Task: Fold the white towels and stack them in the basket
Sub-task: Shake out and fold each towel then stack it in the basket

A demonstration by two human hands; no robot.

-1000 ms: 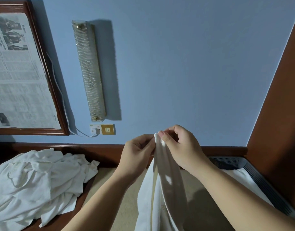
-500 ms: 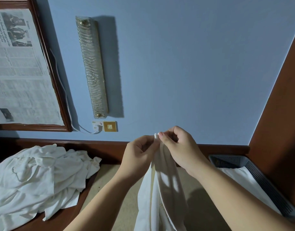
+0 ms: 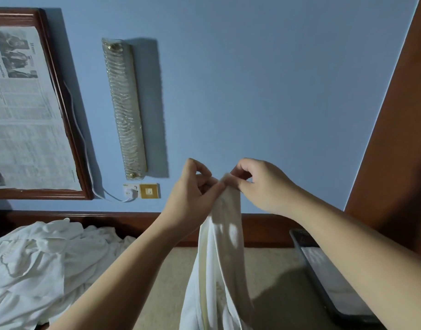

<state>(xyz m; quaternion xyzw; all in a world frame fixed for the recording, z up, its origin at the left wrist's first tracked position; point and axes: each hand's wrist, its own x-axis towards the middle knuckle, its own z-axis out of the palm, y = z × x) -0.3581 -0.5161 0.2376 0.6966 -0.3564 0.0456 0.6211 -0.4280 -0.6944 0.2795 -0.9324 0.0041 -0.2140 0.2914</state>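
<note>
A white towel (image 3: 222, 253) hangs lengthwise in front of me, its top edge pinched between both hands. My left hand (image 3: 192, 198) pinches the towel's top from the left, and my right hand (image 3: 262, 186) pinches it from the right, fingertips almost meeting. The towel's lower end runs out of the frame's bottom. A heap of crumpled white towels (image 3: 38, 270) lies at the lower left. The dark mesh basket (image 3: 300, 236) stands at the lower right behind my right forearm, with a flat white towel (image 3: 324, 270) inside it.
A beige surface (image 3: 171, 277) spreads beneath the hanging towel. A dark wood rail runs along the blue wall. On the wall hang a framed newspaper (image 3: 21, 110), a long glass lamp (image 3: 123, 106) and a brass switch plate (image 3: 148, 191). A brown wood panel (image 3: 395, 139) rises at the right.
Both hands have stayed together at the towel's top, with the fingers shifting their pinch slightly. The view has tilted a little downward.
</note>
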